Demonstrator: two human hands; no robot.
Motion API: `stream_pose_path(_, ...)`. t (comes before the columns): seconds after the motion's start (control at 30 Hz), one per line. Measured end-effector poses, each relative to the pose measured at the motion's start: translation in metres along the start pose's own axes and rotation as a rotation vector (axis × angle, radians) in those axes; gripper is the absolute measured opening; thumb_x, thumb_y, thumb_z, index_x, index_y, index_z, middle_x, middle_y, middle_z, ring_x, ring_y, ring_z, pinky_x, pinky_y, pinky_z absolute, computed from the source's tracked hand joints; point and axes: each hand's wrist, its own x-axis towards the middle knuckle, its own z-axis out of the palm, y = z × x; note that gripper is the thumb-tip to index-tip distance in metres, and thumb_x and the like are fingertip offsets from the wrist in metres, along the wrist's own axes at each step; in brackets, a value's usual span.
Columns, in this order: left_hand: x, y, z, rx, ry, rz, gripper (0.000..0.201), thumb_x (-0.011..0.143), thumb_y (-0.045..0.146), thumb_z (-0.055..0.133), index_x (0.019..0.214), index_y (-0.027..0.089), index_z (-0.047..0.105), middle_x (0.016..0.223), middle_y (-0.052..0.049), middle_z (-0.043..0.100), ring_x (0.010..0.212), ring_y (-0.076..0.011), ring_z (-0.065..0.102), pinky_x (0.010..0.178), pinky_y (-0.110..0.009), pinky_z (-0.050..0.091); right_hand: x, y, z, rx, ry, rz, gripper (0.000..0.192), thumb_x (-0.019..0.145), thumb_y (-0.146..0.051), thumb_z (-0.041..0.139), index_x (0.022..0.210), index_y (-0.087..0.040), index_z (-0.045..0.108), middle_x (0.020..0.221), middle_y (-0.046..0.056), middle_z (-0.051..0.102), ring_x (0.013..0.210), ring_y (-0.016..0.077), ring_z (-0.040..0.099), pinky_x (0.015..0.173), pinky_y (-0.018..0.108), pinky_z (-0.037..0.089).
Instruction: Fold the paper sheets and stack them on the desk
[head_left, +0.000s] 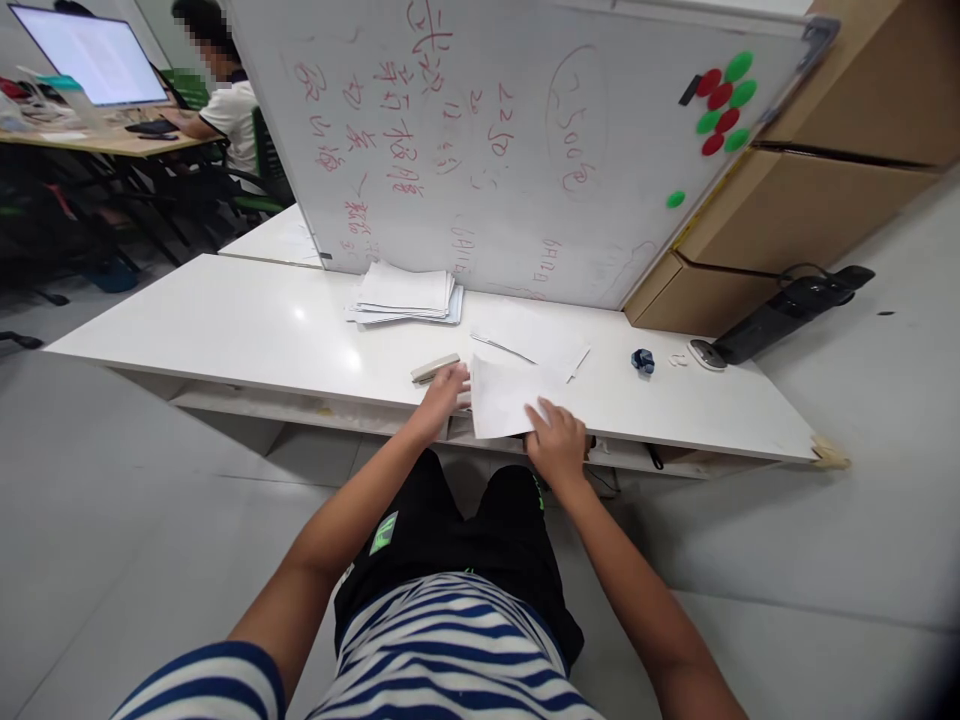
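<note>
While your right hand (556, 438) pinches the sheet (504, 397) overhanging the desk's (247, 330) near edge, your left (444, 392), fingers loosely curled beside the stapler (434, 368), could crumple it.

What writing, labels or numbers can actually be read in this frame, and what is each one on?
"500", roughly, inside a drawn oval on the whiteboard; the mark after it is unclear.
Other red handwriting on the whiteboard: upside down and too faint to read.
Green patch on the black shorts: too small to read.
Monitor screen: blurred.
Sheet under the left hand and right hand: no readable text.
</note>
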Motion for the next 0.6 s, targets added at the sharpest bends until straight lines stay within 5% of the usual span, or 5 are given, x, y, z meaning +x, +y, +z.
stream_pose_path(0.1, -0.026, -0.016, -0.005, 0.018, -0.108, -0.166, 0.066, 0.082, 0.057, 0.064, 0.134, 0.023, 0.04, 0.139, -0.018, 0.049, 0.115, -0.0295, 0.058, 0.069, -0.035, 0.059, -0.021, -0.014, 0.011, 0.019, -0.055, 0.01, 0.041, 0.082, -0.017, 0.054, 0.122, -0.021, 0.066, 0.125, 0.01, 0.065, 0.107, 0.0268, 0.054, 0.084, 0.038, 0.036)
stream_pose_path(0.3, -0.036, -0.051, -0.009, -0.079, -0.019, -0.336, 0.067, 0.079, 0.056, 0.069, 0.126, 0.017, 0.044, 0.12, -0.016, 0.062, 0.084, -0.0199, 0.067, 0.059, -0.031, 0.058, -0.033, -0.02, 0.006, 0.083, -0.066, -0.011, 0.039, 0.085, -0.021, 0.055, 0.123, -0.023, 0.064, 0.127, 0.009, 0.064, 0.107, 0.0264, 0.054, 0.09, 0.041, 0.032)
stream_pose_path(0.5, -0.023, -0.069, -0.01, -0.059, -0.146, -0.336, 0.064, 0.07, 0.058, 0.076, 0.113, 0.013, 0.063, 0.107, -0.015, 0.072, 0.097, -0.0285, 0.068, 0.081, -0.039, 0.056, -0.046, -0.016, -0.012, 0.257, -0.128, -0.133, 0.034, 0.088, -0.032, 0.06, 0.121, -0.025, 0.064, 0.124, 0.009, 0.065, 0.111, 0.0256, 0.055, 0.106, 0.048, 0.025)
stream_pose_path(0.6, -0.028, -0.069, -0.014, 0.016, -0.206, -0.272, 0.06, 0.071, 0.057, 0.076, 0.111, 0.013, 0.067, 0.112, -0.014, 0.072, 0.106, -0.0302, 0.066, 0.09, -0.04, 0.053, -0.056, -0.001, -0.012, 0.454, -0.093, 0.087, 0.034, 0.085, -0.047, 0.062, 0.108, -0.023, 0.069, 0.119, 0.011, 0.066, 0.113, 0.0281, 0.056, 0.111, 0.054, 0.024)
